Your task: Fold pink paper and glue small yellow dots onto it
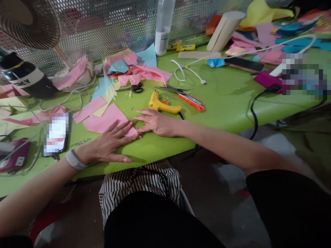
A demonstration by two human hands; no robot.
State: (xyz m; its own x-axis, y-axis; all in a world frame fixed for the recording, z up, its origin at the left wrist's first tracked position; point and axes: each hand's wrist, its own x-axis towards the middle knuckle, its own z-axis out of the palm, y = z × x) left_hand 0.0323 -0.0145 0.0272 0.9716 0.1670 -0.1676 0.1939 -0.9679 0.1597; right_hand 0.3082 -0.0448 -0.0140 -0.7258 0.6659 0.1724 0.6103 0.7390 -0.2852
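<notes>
My left hand [113,143] lies flat with fingers spread, its fingertips on a sheet of pink paper [103,121]. Close by on the right, my right hand [155,123] rests on the green tabletop with fingers stretched out toward the paper's right corner. Neither hand grips anything. A yellow glue gun [165,106] lies just beyond my right hand. Behind the sheet are black scissors [134,88], a pair of tweezers [176,90] and an orange box cutter [192,101]. A smaller pink strip [89,109] overlaps the sheet's upper left.
At the left stand a fan [31,24], a dark bottle [28,75] and a lit phone [55,134]. Paper scraps [129,67], a clear bottle [163,31], a cardboard tube [223,31] and a dark phone [244,64] line the back. A white cable [181,70] curls across the table.
</notes>
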